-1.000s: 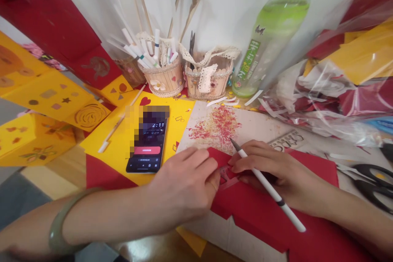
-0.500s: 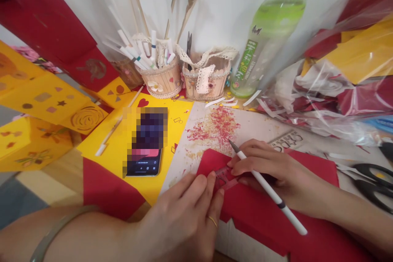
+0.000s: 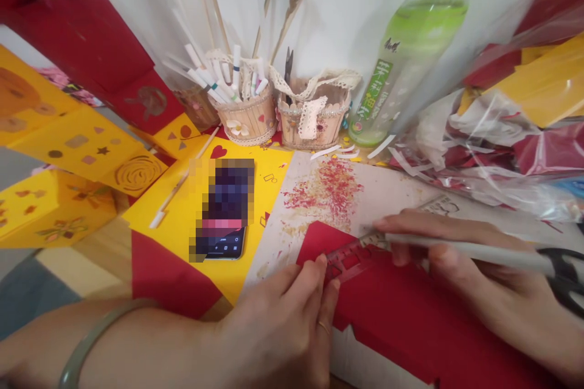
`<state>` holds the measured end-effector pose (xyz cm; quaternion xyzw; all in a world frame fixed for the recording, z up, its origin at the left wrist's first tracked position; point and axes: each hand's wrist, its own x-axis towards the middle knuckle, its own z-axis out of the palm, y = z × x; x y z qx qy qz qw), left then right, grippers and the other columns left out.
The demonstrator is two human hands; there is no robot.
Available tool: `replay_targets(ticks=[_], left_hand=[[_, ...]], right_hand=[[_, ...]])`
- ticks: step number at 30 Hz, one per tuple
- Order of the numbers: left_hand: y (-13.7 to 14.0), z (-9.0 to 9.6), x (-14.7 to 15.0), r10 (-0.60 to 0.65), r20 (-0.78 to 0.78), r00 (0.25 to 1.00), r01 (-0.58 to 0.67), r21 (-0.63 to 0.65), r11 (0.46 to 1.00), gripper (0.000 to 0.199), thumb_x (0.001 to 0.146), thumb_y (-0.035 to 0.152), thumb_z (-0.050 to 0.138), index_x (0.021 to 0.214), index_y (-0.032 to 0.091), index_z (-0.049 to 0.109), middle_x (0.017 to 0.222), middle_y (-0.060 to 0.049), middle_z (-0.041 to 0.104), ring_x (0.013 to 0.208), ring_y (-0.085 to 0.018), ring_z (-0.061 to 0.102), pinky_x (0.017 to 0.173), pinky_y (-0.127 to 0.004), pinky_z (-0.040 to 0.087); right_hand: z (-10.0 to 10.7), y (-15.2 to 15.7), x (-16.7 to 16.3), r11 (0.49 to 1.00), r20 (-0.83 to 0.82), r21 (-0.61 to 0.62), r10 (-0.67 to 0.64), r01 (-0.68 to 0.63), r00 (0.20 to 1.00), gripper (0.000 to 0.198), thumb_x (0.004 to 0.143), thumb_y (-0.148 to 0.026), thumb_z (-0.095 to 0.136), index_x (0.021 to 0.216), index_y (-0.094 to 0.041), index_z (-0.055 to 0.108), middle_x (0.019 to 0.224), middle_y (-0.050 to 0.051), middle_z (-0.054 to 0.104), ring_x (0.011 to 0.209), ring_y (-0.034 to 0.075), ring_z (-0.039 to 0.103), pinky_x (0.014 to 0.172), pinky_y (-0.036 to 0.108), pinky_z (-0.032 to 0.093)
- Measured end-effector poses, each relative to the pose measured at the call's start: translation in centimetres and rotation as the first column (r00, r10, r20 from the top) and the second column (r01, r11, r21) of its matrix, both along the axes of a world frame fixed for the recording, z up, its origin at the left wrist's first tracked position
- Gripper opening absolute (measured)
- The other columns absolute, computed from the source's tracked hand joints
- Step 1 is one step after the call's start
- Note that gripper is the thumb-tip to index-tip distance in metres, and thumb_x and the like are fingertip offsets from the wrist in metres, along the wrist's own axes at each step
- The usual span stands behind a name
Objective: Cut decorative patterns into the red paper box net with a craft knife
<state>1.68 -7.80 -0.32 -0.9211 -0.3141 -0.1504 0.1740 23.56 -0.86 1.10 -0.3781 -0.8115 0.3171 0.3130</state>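
Observation:
My left hand (image 3: 292,298) is closed at the left end of a clear stencil ruler (image 3: 351,260), fingertips pressing it against a folded red card sheet (image 3: 410,310). Geometric cut-outs show along the ruler. In my right hand (image 3: 479,273) is a white pen (image 3: 483,251), held nearly flat between thumb and fingers. Its tip end lies just above the ruler's right part and is smeared by motion. A pale cutting board (image 3: 269,237) with red and gold smudges lies under the card.
To the left, a phone (image 3: 223,243) rests on yellow paper (image 3: 182,219) beside a thin stick (image 3: 182,185). Behind stand two wooden pots (image 3: 246,118) and a green drink bottle (image 3: 410,61). At right are a plastic bag of paper (image 3: 515,140) and black-handled scissors (image 3: 566,285).
My right hand has moved right, and the pen has swung from a steep slant to nearly level. More of the stencil ruler is uncovered. My left hand still presses it.

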Motion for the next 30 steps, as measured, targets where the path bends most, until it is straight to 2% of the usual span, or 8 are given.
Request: replay_targets(ticks=[3, 6, 12, 19, 23, 27, 30], left_hand=[[0.0, 0.0, 0.0, -0.001, -0.011, 1.0, 0.001, -0.006, 1.0, 0.033, 0.089, 0.009, 0.034, 0.101, 0.005, 0.064, 0.1, -0.014, 0.068, 0.091, -0.023, 0.062, 0.077, -0.031, 0.046], [0.0, 0.0, -0.1, -0.011, -0.042, 0.999, 0.011, -0.005, 1.0, 0.031, 0.087, 0.01, 0.037, 0.103, 0.003, 0.063, 0.101, -0.016, 0.068, 0.089, -0.024, 0.063, 0.074, -0.032, 0.047], [0.0, 0.2, -0.1, 0.002, -0.049, 0.999, -0.004, -0.042, 0.999, 0.03, 0.086, 0.012, 0.04, 0.101, 0.005, 0.065, 0.101, -0.015, 0.068, 0.09, -0.024, 0.062, 0.073, -0.032, 0.048], [0.0, 0.1, -0.1, -0.01, -0.072, 0.997, 0.006, -0.054, 0.999, 0.031, 0.086, 0.014, 0.042, 0.104, 0.004, 0.064, 0.103, -0.017, 0.067, 0.091, -0.025, 0.062, 0.072, -0.033, 0.05], [0.0, 0.0, -0.1, -0.007, -0.052, 0.999, 0.004, -0.072, 0.997, 0.03, 0.086, 0.014, 0.042, 0.104, 0.005, 0.064, 0.102, -0.018, 0.067, 0.09, -0.025, 0.063, 0.071, -0.032, 0.051], [-0.1, 0.0, -0.1, -0.007, -0.033, 0.999, 0.004, -0.094, 0.996, 0.029, 0.087, 0.016, 0.042, 0.102, 0.008, 0.064, 0.1, -0.018, 0.067, 0.091, -0.025, 0.063, 0.071, -0.032, 0.052], [0.0, 0.1, -0.1, -0.007, -0.024, 1.0, 0.005, -0.089, 0.996, 0.029, 0.087, 0.016, 0.042, 0.102, 0.008, 0.064, 0.1, -0.018, 0.067, 0.09, -0.025, 0.064, 0.071, -0.032, 0.052]], right_hand=[[-0.2, -0.9, -1.0, 0.994, -0.094, -0.11, -0.011, 0.001, 0.996, 0.015, 0.09, -0.03, 0.05, 0.087, -0.029, 0.064, 0.073, -0.001, 0.069, 0.06, 0.014, 0.064, 0.05, 0.021, 0.05], [-1.0, -1.3, -1.8, 0.984, -0.097, -0.176, 0.02, -0.037, 0.995, 0.009, 0.086, -0.022, 0.055, 0.078, -0.025, 0.054, 0.062, -0.005, 0.061, 0.052, 0.009, 0.058, 0.045, 0.016, 0.046], [-1.6, -1.6, -1.8, 0.991, 0.044, -0.104, 0.087, -0.082, 0.995, 0.013, 0.084, -0.016, 0.052, 0.074, -0.023, 0.048, 0.059, -0.006, 0.059, 0.049, 0.008, 0.055, 0.045, 0.016, 0.044], [-1.8, -1.4, -2.3, 0.996, 0.06, -0.02, 0.09, -0.089, 0.994, 0.013, 0.081, -0.012, 0.052, 0.076, -0.024, 0.049, 0.061, -0.007, 0.061, 0.049, 0.007, 0.058, 0.046, 0.015, 0.045], [-2.1, -1.5, -2.1, 0.995, 0.06, -0.014, 0.103, -0.102, 0.993, 0.013, 0.08, -0.012, 0.053, 0.075, -0.023, 0.05, 0.062, -0.007, 0.063, 0.05, 0.006, 0.059, 0.047, 0.015, 0.045], [-2.2, -1.7, -2.0, 0.994, 0.078, 0.037, 0.104, -0.107, 0.992, 0.013, 0.081, -0.012, 0.053, 0.075, -0.023, 0.049, 0.06, -0.007, 0.061, 0.046, 0.005, 0.056, 0.043, 0.015, 0.041], [-2.1, -1.7, -2.0, 0.995, 0.101, 0.011, 0.1, -0.102, 0.99, 0.013, 0.082, -0.013, 0.051, 0.074, -0.023, 0.049, 0.059, -0.006, 0.06, 0.045, 0.006, 0.055, 0.043, 0.017, 0.041]])
